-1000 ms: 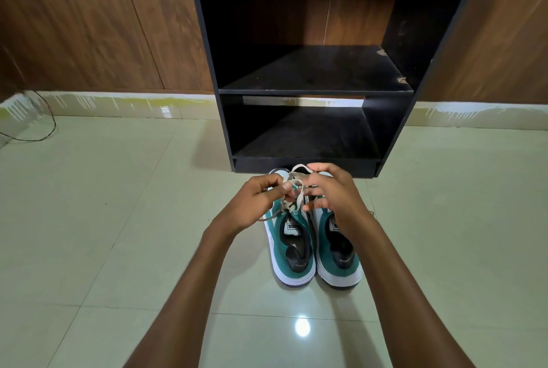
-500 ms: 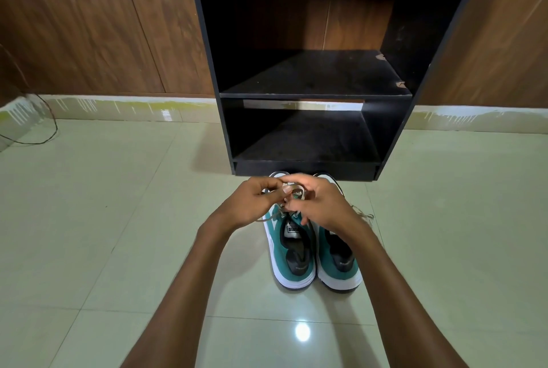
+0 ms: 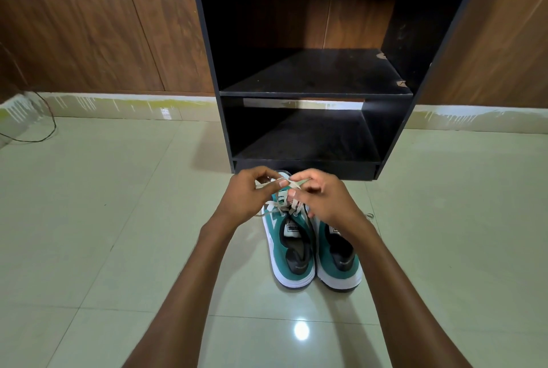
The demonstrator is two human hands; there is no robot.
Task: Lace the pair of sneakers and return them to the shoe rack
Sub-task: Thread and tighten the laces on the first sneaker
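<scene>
Two teal-and-white sneakers stand side by side on the floor, heels toward me, in front of the black shoe rack [image 3: 394,118]. Over the left sneaker [image 3: 284,246] my left hand [image 3: 249,195] and my right hand [image 3: 323,198] meet, each pinching a strand of its cream lace [image 3: 281,183]. The lace runs down through the upper eyelets, and one loose end trails out to the left. My right wrist covers the front of the right sneaker [image 3: 341,264]. A lace end of that shoe lies on the floor to its right.
The rack's two lower shelves are bare, with the bottom one just beyond the sneakers' toes. Wood-panelled wall stands behind. A thin dark cable [image 3: 44,130] loops on the tiled floor at the far left.
My hands stayed over the left sneaker and kept working its lace; they have drawn slightly apart, and a strand is now stretched between the fingertips.
</scene>
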